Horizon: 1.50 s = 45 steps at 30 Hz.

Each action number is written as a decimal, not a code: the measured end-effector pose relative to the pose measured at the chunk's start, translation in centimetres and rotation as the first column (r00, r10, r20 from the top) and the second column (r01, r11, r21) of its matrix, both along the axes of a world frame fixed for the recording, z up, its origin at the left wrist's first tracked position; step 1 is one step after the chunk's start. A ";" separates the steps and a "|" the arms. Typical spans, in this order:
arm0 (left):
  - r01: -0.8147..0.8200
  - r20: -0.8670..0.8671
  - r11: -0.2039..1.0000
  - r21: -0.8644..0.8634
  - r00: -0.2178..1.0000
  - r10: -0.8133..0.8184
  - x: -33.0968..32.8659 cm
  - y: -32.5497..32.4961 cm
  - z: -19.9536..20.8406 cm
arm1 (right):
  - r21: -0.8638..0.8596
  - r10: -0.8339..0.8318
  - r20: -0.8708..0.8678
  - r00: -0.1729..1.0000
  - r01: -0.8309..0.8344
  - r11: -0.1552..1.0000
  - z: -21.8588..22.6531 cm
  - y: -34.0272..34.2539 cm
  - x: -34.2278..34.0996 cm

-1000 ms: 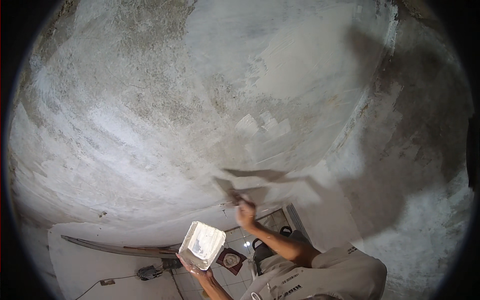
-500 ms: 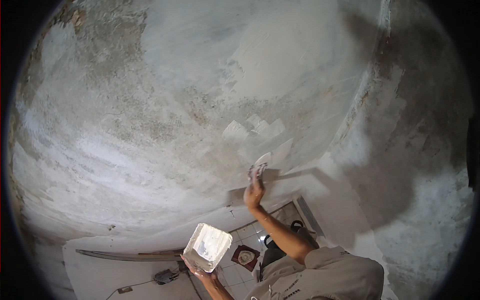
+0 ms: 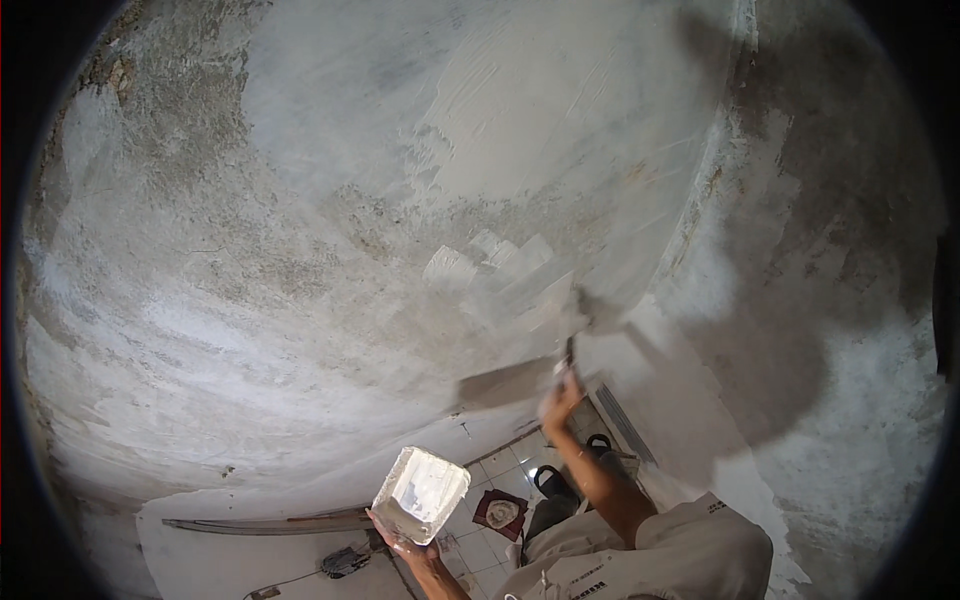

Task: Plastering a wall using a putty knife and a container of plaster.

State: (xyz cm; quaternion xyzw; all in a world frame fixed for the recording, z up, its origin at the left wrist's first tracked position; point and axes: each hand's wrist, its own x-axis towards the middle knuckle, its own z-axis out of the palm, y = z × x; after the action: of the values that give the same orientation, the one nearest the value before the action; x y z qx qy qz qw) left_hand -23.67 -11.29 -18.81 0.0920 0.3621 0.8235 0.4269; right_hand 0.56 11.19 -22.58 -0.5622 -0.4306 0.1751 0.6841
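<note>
My left hand (image 3: 408, 546) is wrapped around the lower side of a pale rectangular tub (image 3: 421, 494), smeared with white plaster-like paste inside and on its rim. Farther up, my right hand (image 3: 562, 402) is closed on a putty knife (image 3: 571, 352), partly blurred by motion, its dark upper part toward the wall. Just beyond the knife, the grey, patchy wall (image 3: 330, 300) carries overlapping fresh strokes of white paste (image 3: 490, 256). Whether the blade touches the wall I cannot tell.
A second wall (image 3: 790, 370) meets the first at a corner on the right, with my shadow across it. Below are pale floor tiles (image 3: 490, 465), my sandalled feet (image 3: 555, 484) and a dark red square thing (image 3: 497, 513). Long thin strips (image 3: 270, 524) lie at lower left.
My right hand has swung to the right and slightly down with the putty knife. The left hand still holds the tub at nearly the same place. The view has shifted a little.
</note>
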 end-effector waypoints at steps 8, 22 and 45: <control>-0.007 -0.139 0.999 0.047 0.990 0.013 -0.3 -0.7 -0.9 | 0.336 -0.126 0.143 0.982 0.071 0.939 1.9 7.5 -5.7; -0.012 -0.352 1.000 0.020 0.936 0.019 -1.1 0.2 -1.5 | 0.073 0.282 0.119 0.952 -0.291 0.954 -8.0 -2.8 -3.5; -0.105 -0.225 0.994 0.036 0.968 0.110 -0.4 -0.5 -1.4 | 0.210 0.271 0.252 0.929 -0.326 0.922 3.1 -2.7 -3.4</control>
State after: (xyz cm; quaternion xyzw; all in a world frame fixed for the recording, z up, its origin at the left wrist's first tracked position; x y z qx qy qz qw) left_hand -24.09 -11.77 -20.21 0.1706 0.4031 0.8338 0.3365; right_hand -2.88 8.51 -19.51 -0.4154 -0.6023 0.1598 0.6626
